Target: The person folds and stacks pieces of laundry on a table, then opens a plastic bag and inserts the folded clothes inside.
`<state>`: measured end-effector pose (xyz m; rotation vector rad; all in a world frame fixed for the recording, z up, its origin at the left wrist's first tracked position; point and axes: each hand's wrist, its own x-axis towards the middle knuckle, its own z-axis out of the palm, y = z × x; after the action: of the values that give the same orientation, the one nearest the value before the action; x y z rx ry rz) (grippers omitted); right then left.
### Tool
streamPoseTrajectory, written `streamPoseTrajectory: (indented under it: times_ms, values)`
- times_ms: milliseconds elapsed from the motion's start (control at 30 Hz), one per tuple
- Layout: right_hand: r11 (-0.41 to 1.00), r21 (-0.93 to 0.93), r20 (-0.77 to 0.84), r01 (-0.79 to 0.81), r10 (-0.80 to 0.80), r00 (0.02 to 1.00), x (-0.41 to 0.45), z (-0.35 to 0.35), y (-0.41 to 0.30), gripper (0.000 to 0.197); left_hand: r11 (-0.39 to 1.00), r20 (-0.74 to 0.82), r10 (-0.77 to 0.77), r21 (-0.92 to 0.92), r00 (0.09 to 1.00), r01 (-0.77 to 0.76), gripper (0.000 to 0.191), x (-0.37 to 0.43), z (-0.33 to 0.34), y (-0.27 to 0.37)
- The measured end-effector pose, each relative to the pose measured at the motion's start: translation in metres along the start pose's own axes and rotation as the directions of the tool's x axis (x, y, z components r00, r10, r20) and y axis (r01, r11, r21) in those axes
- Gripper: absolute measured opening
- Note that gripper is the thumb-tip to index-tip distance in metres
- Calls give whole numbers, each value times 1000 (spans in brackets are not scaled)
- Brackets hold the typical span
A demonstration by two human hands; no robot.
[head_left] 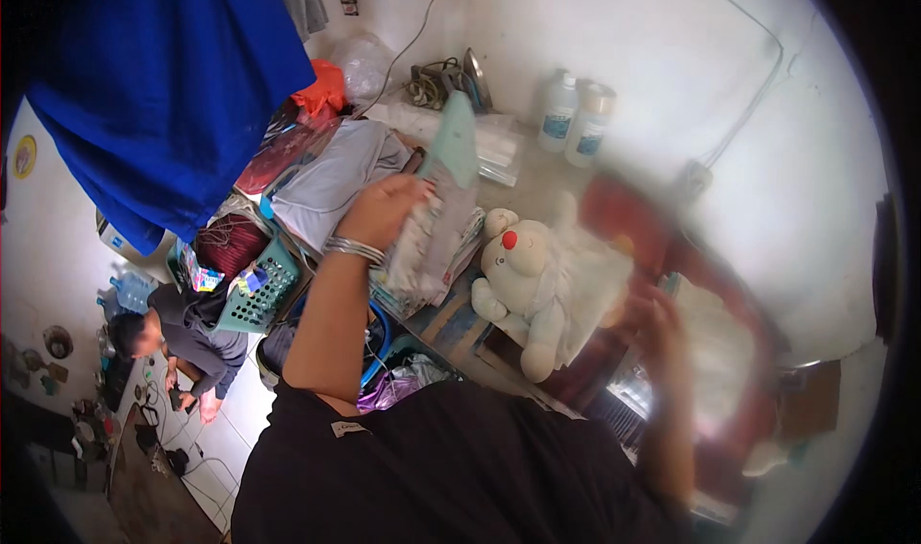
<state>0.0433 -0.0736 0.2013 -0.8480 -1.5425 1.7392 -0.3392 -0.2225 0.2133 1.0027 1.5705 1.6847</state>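
Note:
My left hand (pixel 388 209), with metal bangles at the wrist, is closed on a thin pale green and grey folded cloth (pixel 452 144). Below that hand lies a stack of patterned folded cloths (pixel 417 263). A cream plush bear (pixel 536 278) with a red nose lies on the table to the right of the stack. My right hand (pixel 658 321) is blurred, just right of the bear and beside white folded fabric (pixel 601 274). Whether its fingers hold anything cannot be told.
Two clear bottles (pixel 572 123) stand by the wall behind the table. Grey folded clothes (pixel 338 180) sit left of the stack. A teal laundry basket (pixel 259 285) and a blue hanging cloth (pixel 165 91) are at left. A person (pixel 194 342) sits on the floor among cables.

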Motion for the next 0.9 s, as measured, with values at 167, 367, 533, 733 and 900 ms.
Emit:
streamPoseTrajectory:
  times_ms: [167,367,533,733,900]
  values:
    - [817,500,383,-287,89,920,5,63,27,55,905,488,56,345,871,-251,20,-58,133,12]
    - [871,471,-46,-141,184,982,11,32,8,47,576,764,362,267,534,-772,37,-80,164,-17]
    - [838,489,-368,242,-53,928,-9,-57,-35,44,556,284,191,757,940,-342,45,-30,67,-75]
    - [784,577,-609,230,226,760,-11,-177,29,42,176,-276,38,948,960,266,47,-37,-24,-145]
    - [776,566,-617,278,175,767,-17,-197,53,39,365,-568,-20,762,823,535,37,-29,-103,-165]
